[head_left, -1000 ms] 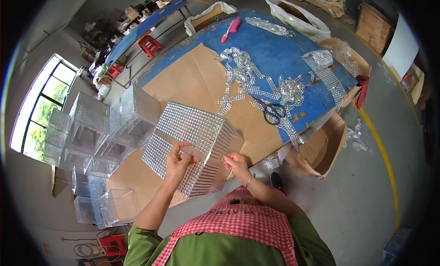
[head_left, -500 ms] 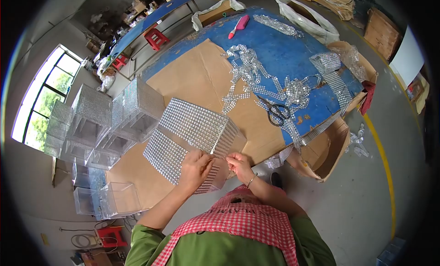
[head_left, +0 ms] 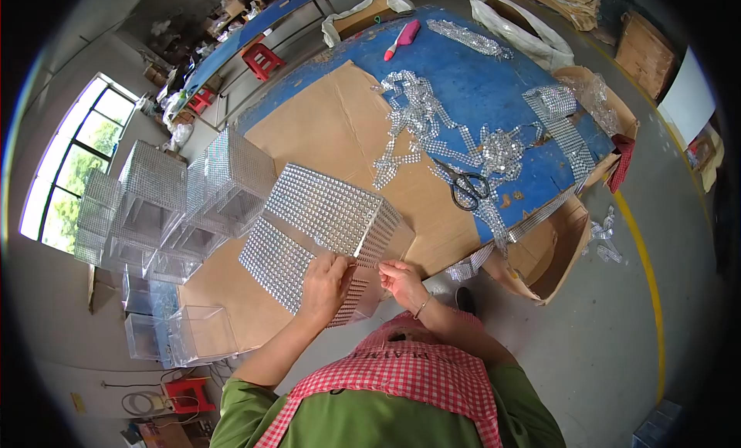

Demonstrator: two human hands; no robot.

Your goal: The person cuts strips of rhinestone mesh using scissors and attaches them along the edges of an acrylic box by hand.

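A clear box covered in rows of silver rhinestones lies tilted on the cardboard sheet before me. One of its sides shows bare clear plastic and rows of reddish-looking stones. My left hand rests against the box's near edge, fingers curled together; what they pinch is too small to make out. Just to the right, my right hand holds thumb and fingertips in a pinch beside the box's side. Whatever sits between those fingertips cannot be made out either. Black-handled scissors lie beyond my right hand.
Tangled rhinestone strips spread over the blue table. A pink-handled tool lies at the far side. Several stone-covered boxes stand left, with plain clear boxes nearer. An open carton sits below the table's right edge.
My left hand has shifted slightly left, and the gap between the two hands is a little wider. The box has barely moved.
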